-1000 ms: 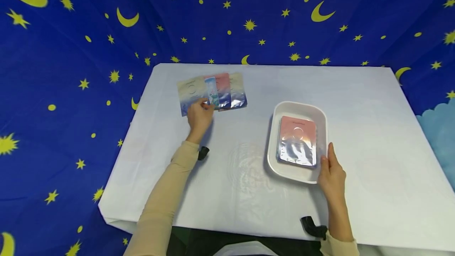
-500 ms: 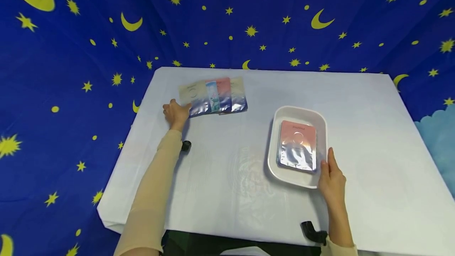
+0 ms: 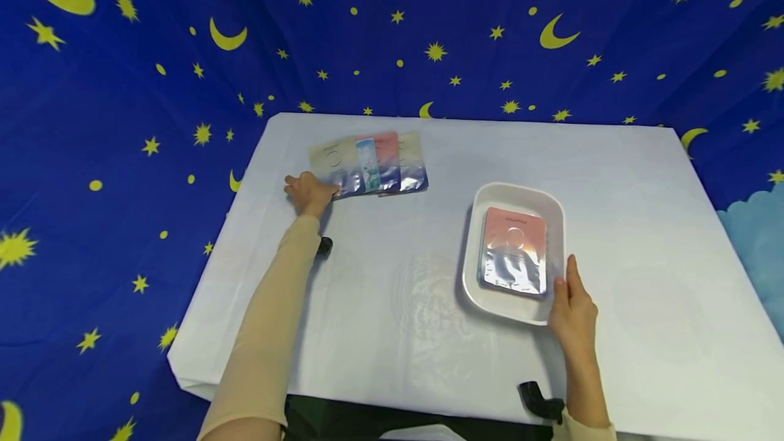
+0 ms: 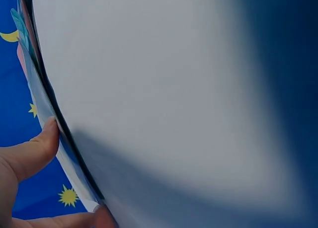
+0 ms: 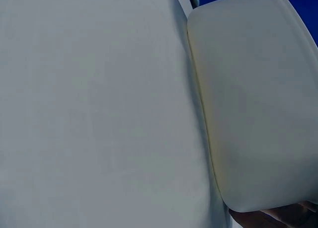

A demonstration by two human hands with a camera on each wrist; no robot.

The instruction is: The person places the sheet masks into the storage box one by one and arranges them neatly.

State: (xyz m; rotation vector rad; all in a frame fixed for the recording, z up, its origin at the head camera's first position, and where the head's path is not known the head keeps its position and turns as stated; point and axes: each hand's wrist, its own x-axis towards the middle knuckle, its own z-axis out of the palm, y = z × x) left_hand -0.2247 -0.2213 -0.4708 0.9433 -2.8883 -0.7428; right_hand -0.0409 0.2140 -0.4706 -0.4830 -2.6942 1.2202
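Observation:
Flat foil packets lie overlapping at the table's back left. A beige-and-blue packet (image 3: 333, 158) is leftmost, a narrow light-blue packet (image 3: 368, 163) covers its right side, then come a pink-and-blue packet (image 3: 388, 155) and another beige one (image 3: 412, 155). My left hand (image 3: 309, 194) is at the leftmost packet's near left corner. Its thumb (image 4: 39, 151) touches the packets' edge in the left wrist view, with a finger low at the corner. My right hand (image 3: 574, 318) grips the right wall of a white plastic tub (image 3: 502, 305), thumb at the rim. Inside lies a stack topped by a pink-and-silver packet (image 3: 514, 250).
A white-covered table (image 3: 392, 332) carries everything. A blue curtain (image 3: 367, 33) with yellow moons and stars stands behind and to the left. Black wrist mounts show beside both forearms, the larger piece (image 3: 539, 401) near the table's front edge.
My left hand has gone from the narrow packet to the left end of the row, then slightly right against the corner. My right hand and the tub keep their place.

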